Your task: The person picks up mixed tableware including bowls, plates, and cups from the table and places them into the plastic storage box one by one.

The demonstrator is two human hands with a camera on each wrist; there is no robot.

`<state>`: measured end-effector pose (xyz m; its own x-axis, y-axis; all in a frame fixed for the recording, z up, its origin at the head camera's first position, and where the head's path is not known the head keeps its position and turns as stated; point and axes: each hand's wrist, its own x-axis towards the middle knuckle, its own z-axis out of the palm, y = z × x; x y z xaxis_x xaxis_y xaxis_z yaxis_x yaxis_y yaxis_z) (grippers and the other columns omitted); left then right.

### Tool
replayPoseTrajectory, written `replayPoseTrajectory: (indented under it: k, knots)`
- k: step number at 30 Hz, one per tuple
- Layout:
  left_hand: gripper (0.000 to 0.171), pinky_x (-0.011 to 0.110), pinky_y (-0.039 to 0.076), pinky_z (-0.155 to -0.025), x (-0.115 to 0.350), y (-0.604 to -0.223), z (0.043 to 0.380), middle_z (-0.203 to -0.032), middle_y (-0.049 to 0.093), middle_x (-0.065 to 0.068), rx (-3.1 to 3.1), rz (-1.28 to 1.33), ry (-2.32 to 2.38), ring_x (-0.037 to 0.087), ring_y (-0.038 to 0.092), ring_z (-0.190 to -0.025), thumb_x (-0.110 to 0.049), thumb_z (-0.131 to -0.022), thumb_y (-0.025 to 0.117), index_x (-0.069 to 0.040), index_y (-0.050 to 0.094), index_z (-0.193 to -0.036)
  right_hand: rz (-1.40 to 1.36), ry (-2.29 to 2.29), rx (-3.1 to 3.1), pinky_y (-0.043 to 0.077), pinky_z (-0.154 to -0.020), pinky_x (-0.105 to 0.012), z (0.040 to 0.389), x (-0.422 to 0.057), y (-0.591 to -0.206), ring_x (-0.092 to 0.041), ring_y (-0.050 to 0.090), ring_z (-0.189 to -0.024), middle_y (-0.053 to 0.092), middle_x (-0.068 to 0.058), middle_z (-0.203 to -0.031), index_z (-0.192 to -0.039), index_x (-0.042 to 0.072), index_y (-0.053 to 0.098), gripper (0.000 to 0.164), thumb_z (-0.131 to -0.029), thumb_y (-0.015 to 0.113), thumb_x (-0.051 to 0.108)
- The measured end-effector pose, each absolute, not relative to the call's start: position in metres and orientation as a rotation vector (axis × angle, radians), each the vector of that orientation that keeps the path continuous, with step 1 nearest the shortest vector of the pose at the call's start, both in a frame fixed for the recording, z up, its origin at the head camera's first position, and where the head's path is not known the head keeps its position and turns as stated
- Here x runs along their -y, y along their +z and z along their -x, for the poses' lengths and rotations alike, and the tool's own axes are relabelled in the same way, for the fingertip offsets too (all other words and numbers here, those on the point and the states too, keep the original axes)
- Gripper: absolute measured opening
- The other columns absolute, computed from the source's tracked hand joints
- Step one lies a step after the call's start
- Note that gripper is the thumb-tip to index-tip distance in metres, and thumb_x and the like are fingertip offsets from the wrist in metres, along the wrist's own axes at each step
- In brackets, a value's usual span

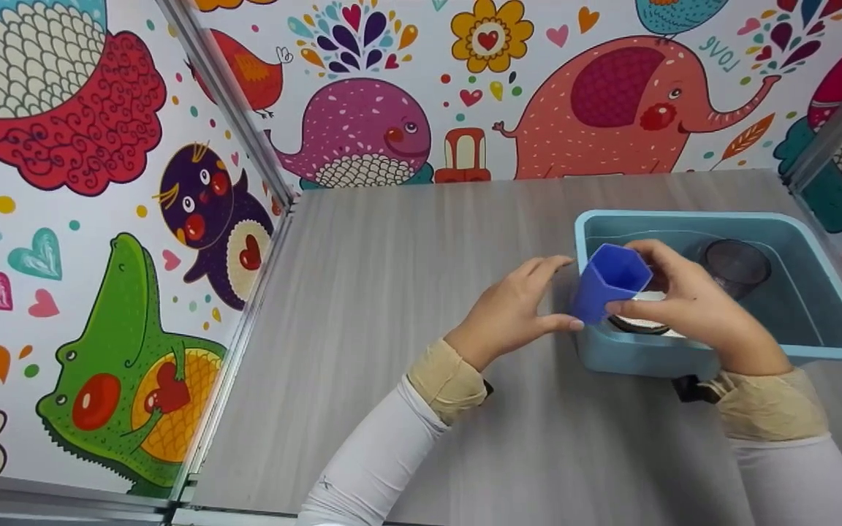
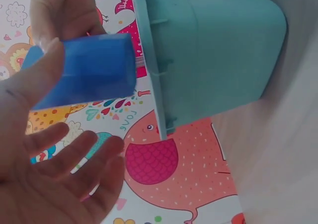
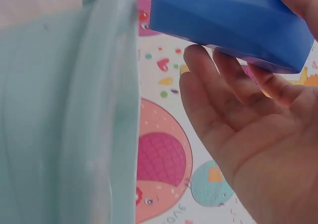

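Note:
A blue hexagonal cup (image 1: 590, 298), its top open, is tilted over the left end of a light-blue plastic basin (image 1: 684, 216). My right hand (image 1: 699, 296) holds it between the thumb and the fingers from the right; in the right wrist view the fingertips (image 3: 198, 55) lie along its lower side. My left hand (image 1: 505, 310) is just to the left of the cup, fingers spread and loosely bent. In the left wrist view the left thumb (image 2: 44, 77) overlaps the cup; whether it touches I cannot tell.
Inside the basin are a dark see-through round container (image 1: 739, 264) and a white item with a dark rim (image 1: 644, 313), partly hidden by my right hand. The grey wood-grain table (image 1: 392, 292) meets printed cartoon panels (image 1: 362, 131) behind and to the left.

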<state>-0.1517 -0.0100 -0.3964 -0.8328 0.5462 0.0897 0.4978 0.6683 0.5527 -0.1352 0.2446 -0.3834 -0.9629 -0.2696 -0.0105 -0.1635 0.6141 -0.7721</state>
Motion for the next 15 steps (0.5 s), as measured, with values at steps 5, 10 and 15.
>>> replayPoseTrajectory:
  k: [5,10,15]
  knots:
    - [0.077,0.032,0.049,-0.108,0.014,-0.405,0.152,-0.149,0.053,-0.002,-2.805,-0.865,0.876,0.013,0.055,-0.135,-0.050,-0.086,0.076,-0.022,0.045,-0.150,0.271,-1.303,-2.738,0.048,-0.081,-0.008,0.137,-0.267,-0.379,-0.047,0.055,-0.124,0.051,-0.023,-0.142,-0.149,0.008,0.036,0.082,-0.086,0.081,0.033]
    - [0.071,0.032,0.049,-0.109,0.017,-0.413,0.153,-0.147,0.054,-0.001,-2.821,-0.875,0.859,0.012,0.056,-0.132,-0.049,-0.087,0.075,-0.023,0.049,-0.148,0.143,-1.293,-2.780,0.047,-0.078,-0.007,0.138,-0.286,-0.374,-0.042,0.055,-0.123,0.050,-0.020,-0.143,-0.150,0.010,0.034,0.081,-0.087,0.080,0.034]
    - [0.066,0.032,0.049,-0.109,0.022,-0.419,0.152,-0.146,0.056,-0.001,-2.822,-0.879,0.866,0.012,0.057,-0.132,-0.047,-0.088,0.075,-0.022,0.053,-0.145,0.051,-1.273,-2.814,0.050,-0.074,-0.010,0.141,-0.303,-0.376,-0.022,0.058,-0.112,0.050,-0.019,-0.143,-0.151,0.011,0.033,0.082,-0.088,0.079,0.036]
